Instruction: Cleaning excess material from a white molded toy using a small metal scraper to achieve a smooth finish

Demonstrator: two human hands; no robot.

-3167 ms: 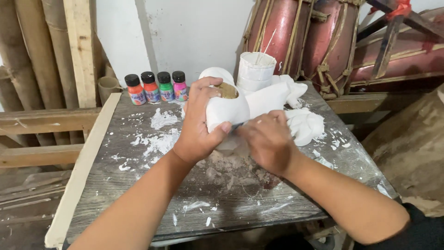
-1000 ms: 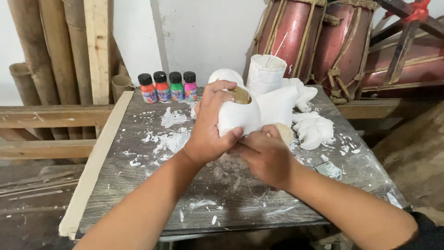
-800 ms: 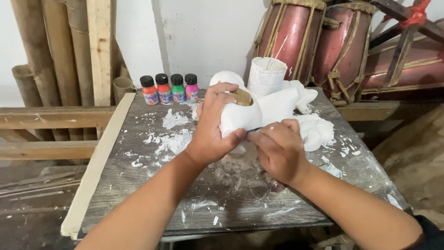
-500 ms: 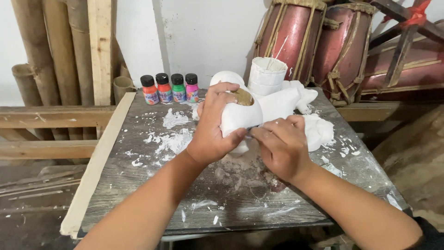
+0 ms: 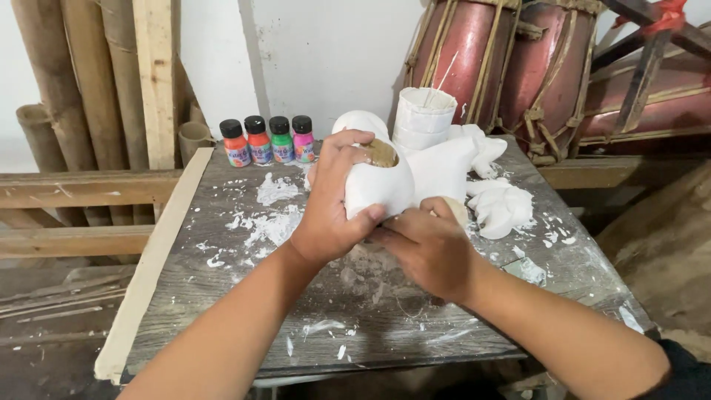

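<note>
The white figure (image 5: 385, 185) looks like matt plaster, smooth and chalky, with a rough brown patch on top. The tabletop (image 5: 222, 296) is old grey wood, rough and grainy (with dried white splashes all over it). The four little paint bottles (image 5: 266, 141) look like shiny plastic with black caps, and the red drums (image 5: 511, 67) behind have a glossy skin tied with rough rope.

Left hand (image 5: 329, 215) curled in a grip, right hand (image 5: 422, 248) pressed beside it.

Left hand (image 5: 329, 215) grips white plaster figure (image 5: 385, 185) over tabletop (image 5: 244, 296); right hand (image 5: 426, 248) touches its underside; four paint bottles (image 5: 266, 141) behind.
</note>
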